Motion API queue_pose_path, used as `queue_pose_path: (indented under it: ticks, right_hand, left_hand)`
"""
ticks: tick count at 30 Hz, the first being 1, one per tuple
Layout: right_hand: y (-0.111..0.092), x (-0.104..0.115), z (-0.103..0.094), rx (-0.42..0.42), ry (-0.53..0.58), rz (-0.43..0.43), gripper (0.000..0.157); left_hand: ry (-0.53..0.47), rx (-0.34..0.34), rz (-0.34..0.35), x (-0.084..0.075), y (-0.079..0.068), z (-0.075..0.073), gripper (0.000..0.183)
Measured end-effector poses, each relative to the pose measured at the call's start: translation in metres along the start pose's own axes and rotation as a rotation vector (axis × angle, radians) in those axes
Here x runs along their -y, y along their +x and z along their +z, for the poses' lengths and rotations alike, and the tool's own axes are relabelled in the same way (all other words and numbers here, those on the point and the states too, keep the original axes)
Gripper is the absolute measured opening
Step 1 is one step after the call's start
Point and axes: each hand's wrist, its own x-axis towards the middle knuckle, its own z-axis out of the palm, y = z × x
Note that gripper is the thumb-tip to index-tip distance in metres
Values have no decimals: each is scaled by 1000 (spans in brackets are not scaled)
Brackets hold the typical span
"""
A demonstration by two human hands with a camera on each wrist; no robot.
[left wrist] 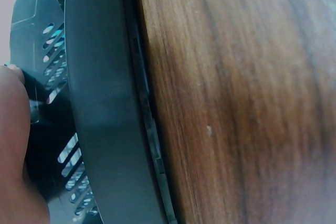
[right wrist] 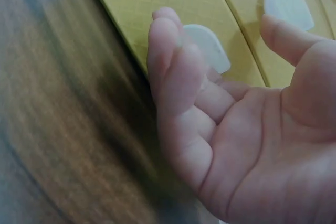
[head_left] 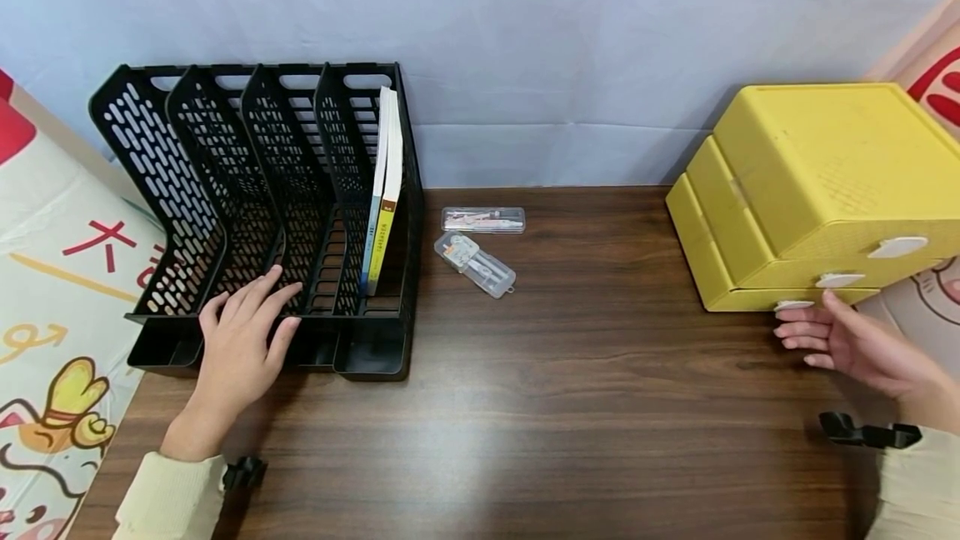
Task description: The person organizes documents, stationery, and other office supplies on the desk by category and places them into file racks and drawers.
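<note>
A black file rack [head_left: 292, 190] with upright dividers stands at the left. Over its front edge lies my left hand [head_left: 243, 344], fingers spread, touching the front part. Two thin books [head_left: 384, 207] lean in the rack's rightmost slot. At the right is a yellow drawer unit [head_left: 832, 165] with white pull tabs. My right hand [head_left: 862, 348] is at the lowest tab [head_left: 793, 305], palm turned up and fingers slightly bent, thumb apart from them. In the right wrist view the fingers overlap that tab [right wrist: 207, 45]; whether they touch it I cannot tell.
Between rack and drawers, two clear plastic cases lie near the cloth backdrop: a flat one [head_left: 483, 220] and a compass-set case [head_left: 475, 263]. The brown wooden table [head_left: 562, 390] runs across the front. A printed cloth [head_left: 67, 340] hangs at the left edge.
</note>
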Motion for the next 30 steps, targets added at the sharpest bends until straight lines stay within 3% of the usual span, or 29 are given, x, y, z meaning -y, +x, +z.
queue_pose_path:
  ticks: [11, 30]
  right_hand:
    - [-4, -12, -13, -33, 11, -9, 80]
    - [-3, -13, -14, -79, 7, -30, 77]
  left_hand:
    - [6, 3, -1, -1, 0, 0, 39]
    - [4, -4, -2, -1, -1, 0, 40]
